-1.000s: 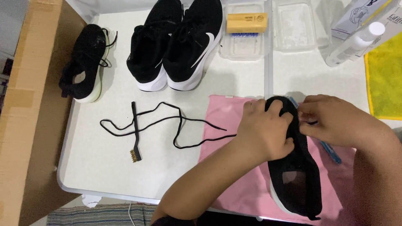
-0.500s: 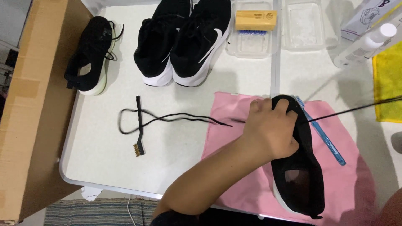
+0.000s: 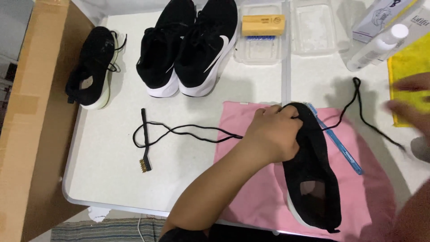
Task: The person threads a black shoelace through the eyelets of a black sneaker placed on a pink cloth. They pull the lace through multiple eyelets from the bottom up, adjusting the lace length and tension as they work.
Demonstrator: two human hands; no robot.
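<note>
My left hand [image 3: 273, 134] grips the front of a black shoe [image 3: 313, 183] that lies on a pink cloth [image 3: 251, 197]. A black lace [image 3: 358, 110] trails slack from the shoe across the table to the right. My right hand [image 3: 410, 105] is blurred at the right edge, fingers spread over a yellow cloth [image 3: 405, 67], and the lace does not appear to be in it. A blue toothbrush [image 3: 336, 141] lies on the pink cloth beside the shoe.
A second black lace [image 3: 179, 132] and a small wire brush [image 3: 144, 143] lie left of the pink cloth. A pair of black sneakers [image 3: 188, 45] and a single black shoe [image 3: 92, 67] stand at the back. Clear plastic trays [image 3: 313, 27], a yellow brush block [image 3: 263, 24] and a white bottle [image 3: 376, 45] are at the back right.
My right hand pulled the lace out of the shoe to the right until it was taut. Now the lace lies slack and the hand has moved up over the yellow cloth.
</note>
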